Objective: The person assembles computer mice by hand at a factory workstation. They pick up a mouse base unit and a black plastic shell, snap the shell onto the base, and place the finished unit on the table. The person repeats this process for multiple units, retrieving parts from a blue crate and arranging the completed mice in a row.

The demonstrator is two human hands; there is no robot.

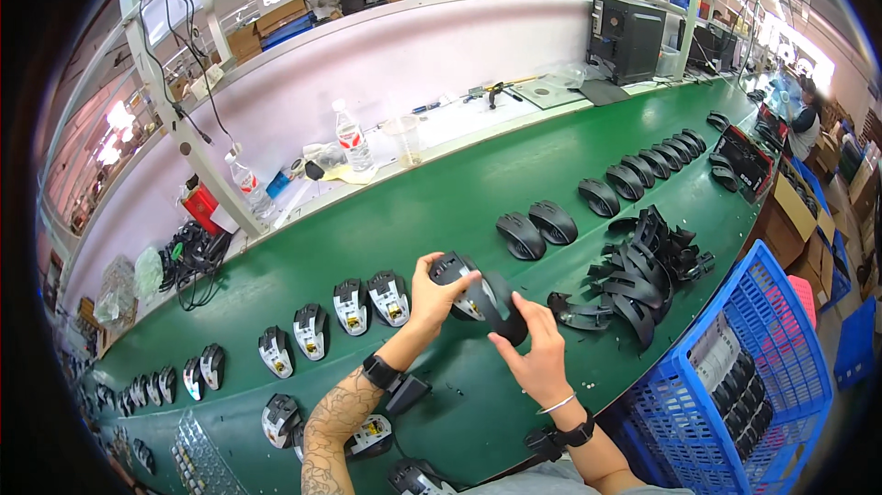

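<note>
In front of me, my left hand (428,300) grips an uncovered computer mouse (450,267) by its side, thumb across the top. The fingers of my right hand (540,359) pinch a curved black mouse cover (503,311), held against or just over the rear of that mouse. I cannot tell whether the two parts are joined. On the left, uncovered mice with pale insides, such as this mouse (389,298), stand in a row. Covered black mice (553,222) line the bench to the right. Beside my right hand lies a heap of loose black covers (637,279).
The green bench (441,192) runs from left to far right. A blue plastic basket (781,334) with dark parts inside stands at its right edge. Bottles (351,139) and a clear cup (404,141) sit on the back ledge. At the far right is another person (806,118).
</note>
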